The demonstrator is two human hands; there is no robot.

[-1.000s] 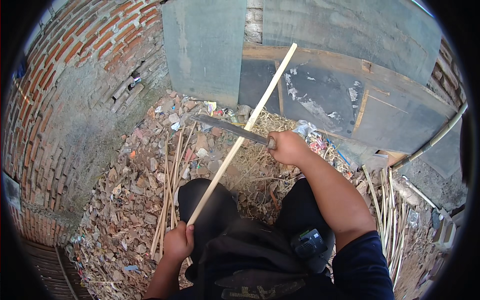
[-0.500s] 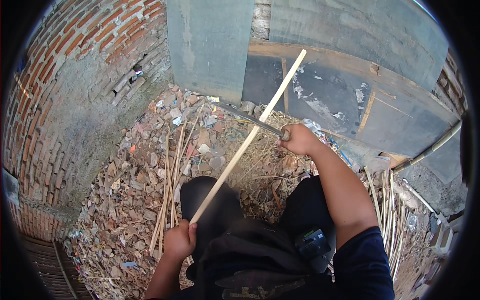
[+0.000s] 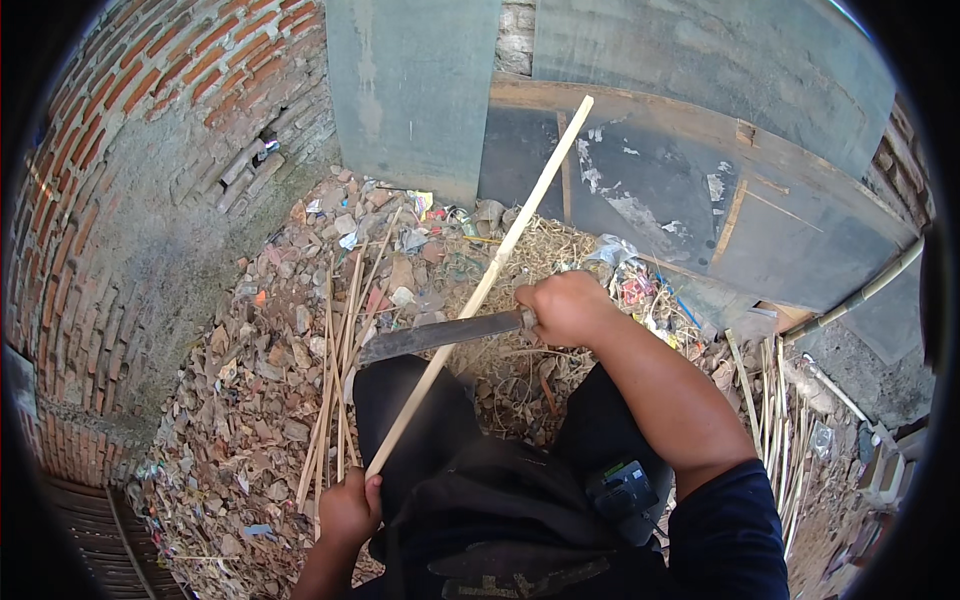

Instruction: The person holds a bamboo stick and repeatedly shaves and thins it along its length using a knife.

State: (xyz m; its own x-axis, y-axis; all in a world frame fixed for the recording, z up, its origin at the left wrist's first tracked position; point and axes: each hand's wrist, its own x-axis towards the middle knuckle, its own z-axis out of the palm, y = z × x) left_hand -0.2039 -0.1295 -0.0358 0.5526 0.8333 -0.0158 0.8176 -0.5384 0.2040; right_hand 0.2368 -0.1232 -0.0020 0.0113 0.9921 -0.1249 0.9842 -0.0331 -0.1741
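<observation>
Head view: left hand [image 3: 350, 508] fisted round bamboo strip [image 3: 480, 290] base; right hand [image 3: 566, 308], arm extended, clenching machete [image 3: 440, 335] handle.

One head-worn fisheye view looks steeply down from above the person's lap, close over both forearms, facing forward toward a brick wall [image 3: 150, 200] on the left and grey boards [image 3: 700, 200] ahead; straight edges bow near the dark round rim

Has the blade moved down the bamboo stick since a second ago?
Yes. The blade in the right hand has slid down the bamboo stick, away from the dark board, toward the left hand.
</observation>
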